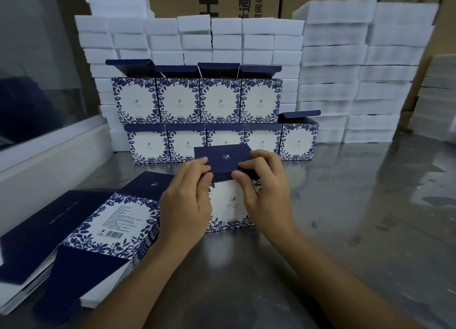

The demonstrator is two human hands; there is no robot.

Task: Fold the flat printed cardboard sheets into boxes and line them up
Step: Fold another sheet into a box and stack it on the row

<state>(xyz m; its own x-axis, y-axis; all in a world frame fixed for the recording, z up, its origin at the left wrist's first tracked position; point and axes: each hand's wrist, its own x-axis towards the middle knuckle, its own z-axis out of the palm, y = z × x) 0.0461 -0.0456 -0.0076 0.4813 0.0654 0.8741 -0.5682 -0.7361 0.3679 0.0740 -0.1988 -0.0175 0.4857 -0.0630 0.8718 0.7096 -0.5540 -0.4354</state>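
Note:
A blue-and-white floral box (228,210) stands on the steel table in front of me, its navy flap (223,162) folded over the top. My left hand (186,200) pinches the flap's left front edge. My right hand (265,192) pinches the right front edge, thumb under the flap. A stack of flat printed sheets (98,230) lies at the left. Behind, folded boxes (197,101) stand in two rows, the upper row of several with lids raised on the lower row (298,141).
White foam blocks (345,69) are stacked in tall piles behind and to the right of the boxes. Brown cartons (222,0) stand at the back. A white ledge and glass panel (49,141) run along the left. The steel table (357,217) is reflective.

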